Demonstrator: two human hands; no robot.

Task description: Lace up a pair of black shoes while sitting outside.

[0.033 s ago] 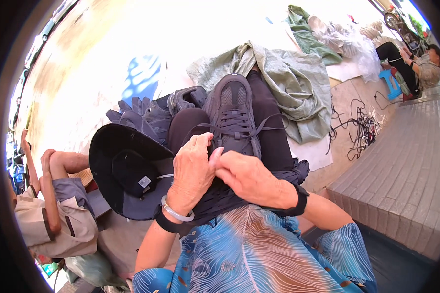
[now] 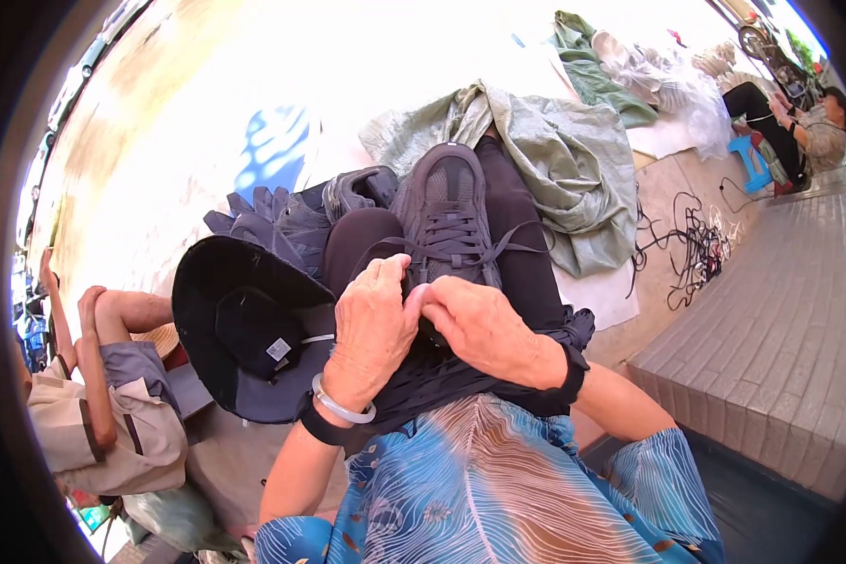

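A dark grey sneaker [image 2: 446, 211] is on my foot, which rests across my other knee in black trousers. My left hand [image 2: 374, 324], with a white bangle and a black wristband, and my right hand [image 2: 484, 327], with a black wristband, meet at the shoe's ankle end. Their fingertips pinch together over the laces [image 2: 461, 246], whose loose ends trail out to both sides. A second grey sneaker [image 2: 355, 193] lies just left of the worn one. What the fingers hold underneath is hidden.
A black wide-brimmed hat [image 2: 244, 329] lies upturned at my left, with grey gloves [image 2: 254, 214] behind it. A green tarp [image 2: 564, 160] and tangled cables [image 2: 691, 246] lie ahead and right. A brick step [image 2: 780, 357] runs along the right. One person [image 2: 113, 414] sits at left, another [image 2: 804, 122] far right.
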